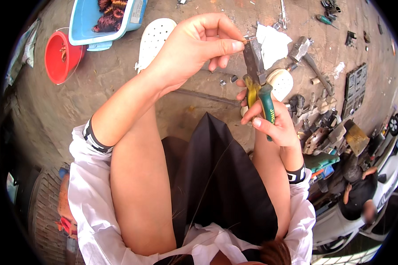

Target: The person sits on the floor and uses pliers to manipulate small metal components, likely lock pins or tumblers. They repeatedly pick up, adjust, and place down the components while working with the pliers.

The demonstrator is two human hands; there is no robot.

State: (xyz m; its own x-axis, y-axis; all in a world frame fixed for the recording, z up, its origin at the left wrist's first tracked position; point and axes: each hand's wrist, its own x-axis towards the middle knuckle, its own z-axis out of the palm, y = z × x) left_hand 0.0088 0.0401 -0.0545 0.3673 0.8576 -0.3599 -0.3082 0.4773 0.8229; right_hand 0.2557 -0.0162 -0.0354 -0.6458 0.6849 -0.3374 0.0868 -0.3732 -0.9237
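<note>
My right hand [276,123] grips a pair of pliers [267,102] with one green and one yellow handle. Their dark metal jaws point away from me, toward the fingers of my left hand [205,46]. That hand's thumb and forefinger are pinched at the tip of the jaws. Whatever lies in the pinch is too small and too hidden to name. Beyond the pliers, a crumpled white paper or cloth [273,46] lies on the ground. A black cloth [221,172] hangs between my knees.
On the left stand a blue basin [78,31] with dark reddish contents and a red bucket [53,55]. To the right lie a hammer [316,68], a black tool case [354,90] and several metal parts. A person [360,194] is by a light-coloured car [336,227].
</note>
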